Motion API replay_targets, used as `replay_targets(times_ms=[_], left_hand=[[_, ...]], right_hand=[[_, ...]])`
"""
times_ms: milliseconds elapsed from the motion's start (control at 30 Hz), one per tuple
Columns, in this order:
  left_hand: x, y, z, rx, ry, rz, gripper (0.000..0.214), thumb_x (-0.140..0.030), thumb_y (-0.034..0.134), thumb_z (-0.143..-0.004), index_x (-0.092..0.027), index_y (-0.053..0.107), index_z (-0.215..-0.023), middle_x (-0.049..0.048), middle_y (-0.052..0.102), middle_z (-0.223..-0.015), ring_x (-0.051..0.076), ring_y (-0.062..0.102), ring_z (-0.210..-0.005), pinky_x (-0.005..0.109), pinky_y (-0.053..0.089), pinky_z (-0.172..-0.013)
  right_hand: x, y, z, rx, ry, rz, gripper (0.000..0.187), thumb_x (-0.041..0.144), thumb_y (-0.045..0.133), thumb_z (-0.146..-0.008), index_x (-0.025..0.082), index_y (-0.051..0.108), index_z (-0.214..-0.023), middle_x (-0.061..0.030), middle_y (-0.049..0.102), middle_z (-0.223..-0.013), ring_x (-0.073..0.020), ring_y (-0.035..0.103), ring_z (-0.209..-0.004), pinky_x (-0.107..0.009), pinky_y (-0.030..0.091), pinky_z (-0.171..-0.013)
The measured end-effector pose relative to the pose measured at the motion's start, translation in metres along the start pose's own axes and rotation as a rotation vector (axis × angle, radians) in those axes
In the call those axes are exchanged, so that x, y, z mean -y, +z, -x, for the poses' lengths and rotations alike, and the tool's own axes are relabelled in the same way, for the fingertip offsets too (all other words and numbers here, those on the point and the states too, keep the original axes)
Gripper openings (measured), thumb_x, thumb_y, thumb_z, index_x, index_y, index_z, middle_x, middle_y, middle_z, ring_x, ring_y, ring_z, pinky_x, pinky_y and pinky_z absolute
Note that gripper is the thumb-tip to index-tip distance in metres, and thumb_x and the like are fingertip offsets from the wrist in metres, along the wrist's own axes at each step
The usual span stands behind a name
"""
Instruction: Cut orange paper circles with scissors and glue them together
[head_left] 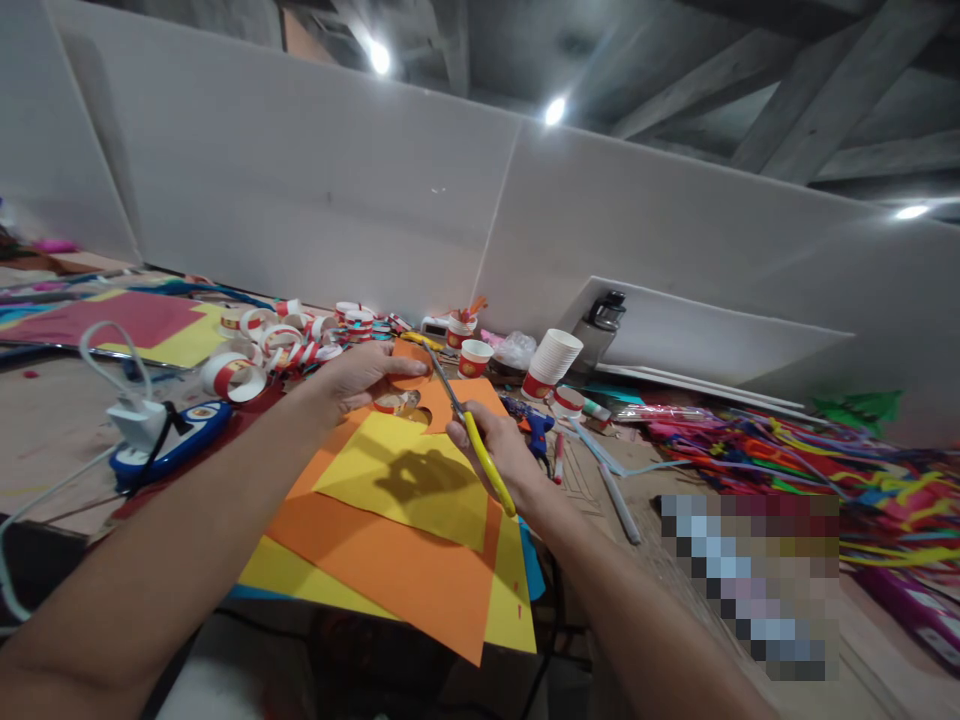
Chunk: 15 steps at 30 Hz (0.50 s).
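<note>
Fingers [390,366] of the left hand [352,380] pinch the orange paper [481,396] at its far edge. The right hand [502,455] grips yellow-handled scissors [480,445], blades on that sheet. Light and floppy, it probably creases easily, so hold it close beside the cut.

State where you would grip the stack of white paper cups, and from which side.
Probably grip round the white side wall of the stack of paper cups, coming from above on the near side. It stands tilted with its round wall bare there, while a bottle stands close beside it.
</note>
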<state>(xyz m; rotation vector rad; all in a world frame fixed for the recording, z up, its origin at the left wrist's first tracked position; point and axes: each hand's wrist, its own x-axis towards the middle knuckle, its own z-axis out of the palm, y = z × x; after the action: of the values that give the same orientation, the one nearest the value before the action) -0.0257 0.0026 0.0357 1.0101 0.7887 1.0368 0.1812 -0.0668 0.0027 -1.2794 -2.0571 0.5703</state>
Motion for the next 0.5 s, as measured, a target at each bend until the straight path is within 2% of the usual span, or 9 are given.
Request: replay_targets(times_ms=[167, 267, 333, 500], left_hand=[[0.001, -0.015, -0.007, 0.012, -0.003, -0.037, 0.022, -0.006, 0.081, -0.057, -0.015, 0.072, -0.075, 0.011, 0.075, -0.079, 0.021, 0.07, -0.068, 0.029, 0.059, -0.056], [0.003, -0.021, -0.008, 0.043, 0.003, -0.068, 0.023, -0.011, 0.084, -0.055, -0.016, 0.074, -0.075, 0.0114, 0.075, -0.08, 0.02, 0.07, -0.069, 0.027, 0.058, -0.057], [0.005, -0.018, -0.006, 0.075, 0.01, -0.11, 0.018, -0.014, 0.085, -0.055, -0.016, 0.073, -0.069, 0.0105, 0.074, -0.075, 0.019, 0.069, -0.065, 0.025, 0.055, -0.055], [0.014, 0.002, 0.004, 0.162, 0.102, -0.416, 0.018, -0.016, 0.085, -0.052, -0.02, 0.067, -0.054, 0.0018, 0.064, -0.052, 0.014, 0.057, -0.047, 0.023, 0.04, -0.044]], right_hand=[[-0.001, 0.001, 0.001, 0.022, -0.001, 0.016, 0.036, 0.054, 0.05, -0.093, 0.021, 0.049, -0.079, 0.0044, 0.044, -0.064, -0.0111, 0.041, -0.06, -0.023, 0.029, -0.057], [-0.004, 0.004, 0.0, 0.006, 0.028, -0.062, 0.037, 0.055, 0.053, -0.092, 0.021, 0.049, -0.078, 0.0047, 0.043, -0.064, -0.0104, 0.04, -0.057, -0.023, 0.029, -0.054], [-0.006, 0.007, -0.001, -0.034, 0.078, -0.173, 0.036, 0.056, 0.056, -0.089, 0.022, 0.051, -0.082, 0.0057, 0.042, -0.062, -0.0099, 0.04, -0.053, -0.022, 0.03, -0.05], [-0.01, 0.012, -0.003, -0.141, 0.131, -0.474, 0.043, 0.055, 0.061, -0.085, 0.024, 0.051, -0.114, 0.0074, 0.045, -0.069, -0.0084, 0.039, -0.047, -0.023, 0.035, -0.046]])
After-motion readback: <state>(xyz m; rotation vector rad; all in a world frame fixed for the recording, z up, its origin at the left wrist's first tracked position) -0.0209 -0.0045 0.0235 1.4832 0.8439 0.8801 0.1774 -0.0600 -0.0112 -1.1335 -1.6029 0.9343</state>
